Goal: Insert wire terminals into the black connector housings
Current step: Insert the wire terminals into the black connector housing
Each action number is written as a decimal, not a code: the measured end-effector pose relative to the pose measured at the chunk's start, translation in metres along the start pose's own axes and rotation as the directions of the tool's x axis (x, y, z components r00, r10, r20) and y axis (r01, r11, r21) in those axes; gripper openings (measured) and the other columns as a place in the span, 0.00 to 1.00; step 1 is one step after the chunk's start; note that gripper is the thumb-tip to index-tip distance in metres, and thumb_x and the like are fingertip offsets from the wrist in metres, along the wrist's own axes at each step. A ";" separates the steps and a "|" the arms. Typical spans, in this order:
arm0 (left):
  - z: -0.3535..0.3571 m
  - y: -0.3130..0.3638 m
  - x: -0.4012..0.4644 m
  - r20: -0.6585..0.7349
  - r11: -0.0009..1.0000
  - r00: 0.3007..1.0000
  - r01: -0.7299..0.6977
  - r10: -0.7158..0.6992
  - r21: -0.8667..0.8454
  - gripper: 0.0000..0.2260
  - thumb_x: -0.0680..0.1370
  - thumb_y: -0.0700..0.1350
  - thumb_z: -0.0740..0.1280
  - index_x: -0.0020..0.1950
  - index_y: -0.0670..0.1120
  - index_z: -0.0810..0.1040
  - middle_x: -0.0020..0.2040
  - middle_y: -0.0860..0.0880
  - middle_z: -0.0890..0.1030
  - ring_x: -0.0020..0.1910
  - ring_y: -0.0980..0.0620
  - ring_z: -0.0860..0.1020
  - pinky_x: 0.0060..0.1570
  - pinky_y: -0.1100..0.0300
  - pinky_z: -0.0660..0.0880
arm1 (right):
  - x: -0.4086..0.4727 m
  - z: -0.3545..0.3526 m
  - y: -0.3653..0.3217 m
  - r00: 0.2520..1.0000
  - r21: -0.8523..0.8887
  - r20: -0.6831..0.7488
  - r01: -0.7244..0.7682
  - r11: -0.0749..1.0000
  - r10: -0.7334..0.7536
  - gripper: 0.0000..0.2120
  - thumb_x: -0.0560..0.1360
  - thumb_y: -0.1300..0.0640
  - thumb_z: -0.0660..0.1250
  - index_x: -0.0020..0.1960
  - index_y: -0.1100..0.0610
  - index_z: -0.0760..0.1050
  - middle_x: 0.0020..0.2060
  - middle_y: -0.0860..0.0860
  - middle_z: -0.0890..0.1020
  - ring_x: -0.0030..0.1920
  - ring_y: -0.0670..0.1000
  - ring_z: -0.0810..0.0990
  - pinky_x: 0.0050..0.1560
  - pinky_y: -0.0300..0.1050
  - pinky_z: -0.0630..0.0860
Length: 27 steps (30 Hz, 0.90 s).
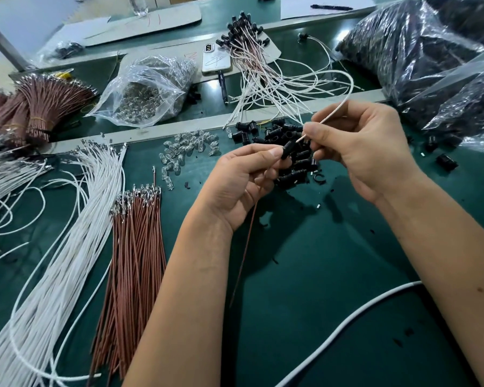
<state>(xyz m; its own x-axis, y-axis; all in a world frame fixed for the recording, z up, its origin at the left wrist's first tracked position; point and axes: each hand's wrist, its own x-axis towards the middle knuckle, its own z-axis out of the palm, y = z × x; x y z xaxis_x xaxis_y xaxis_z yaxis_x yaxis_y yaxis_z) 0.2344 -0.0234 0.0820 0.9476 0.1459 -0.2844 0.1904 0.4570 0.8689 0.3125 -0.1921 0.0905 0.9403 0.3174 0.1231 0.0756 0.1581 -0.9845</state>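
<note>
Green-topped table [305,275], loose pile of black plastic connector housings [288,141] as landmark, right hand [366,146] just above the pile pinching a thin white wire [336,111], left hand [243,180] beside the pile gripping one small black cylindrical housing [287,152] — a brown wire [246,241] trailing from that hand.

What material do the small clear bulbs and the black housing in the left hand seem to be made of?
Clear bulbs: likely glass or clear plastic; transparent, with bright glints.
Black housing, pinched by the left hand: probably moulded plastic; uniform black with a dull sheen.
</note>
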 end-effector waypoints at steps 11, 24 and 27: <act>0.001 0.000 -0.001 -0.007 0.992 0.998 -0.062 0.063 0.113 0.10 0.82 0.36 0.61 0.57 0.47 0.78 0.37 0.46 0.79 0.25 0.57 0.62 0.28 0.64 0.56 | 0.000 0.001 -0.001 0.997 0.166 0.053 -0.072 0.983 0.064 0.09 0.67 0.58 0.77 0.45 0.58 0.81 0.35 0.51 0.85 0.33 0.46 0.80 0.33 0.35 0.76; 0.006 -0.005 -0.002 0.120 0.973 0.989 -0.110 0.087 0.201 0.06 0.84 0.45 0.64 0.48 0.50 0.77 0.37 0.48 0.73 0.27 0.56 0.59 0.24 0.67 0.57 | -0.004 0.010 0.005 0.999 0.051 0.012 0.031 0.998 -0.032 0.06 0.74 0.66 0.76 0.45 0.59 0.80 0.33 0.51 0.83 0.32 0.47 0.79 0.32 0.38 0.76; 0.007 -0.006 -0.002 0.077 0.960 0.987 -0.156 0.142 0.232 0.08 0.84 0.43 0.64 0.46 0.51 0.76 0.36 0.47 0.69 0.29 0.54 0.57 0.27 0.65 0.52 | -0.004 0.012 0.006 0.997 0.015 -0.006 0.081 0.997 -0.081 0.07 0.74 0.67 0.77 0.45 0.59 0.80 0.33 0.52 0.83 0.32 0.48 0.80 0.31 0.39 0.77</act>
<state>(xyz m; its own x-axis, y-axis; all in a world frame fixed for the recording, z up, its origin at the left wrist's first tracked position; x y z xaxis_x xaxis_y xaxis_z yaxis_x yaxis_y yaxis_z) 0.2333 -0.0327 0.0803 0.9820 0.1407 -0.1261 0.0945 0.2125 0.9726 0.3046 -0.1810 0.0856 0.9331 0.2977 0.2020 0.1469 0.1973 -0.9693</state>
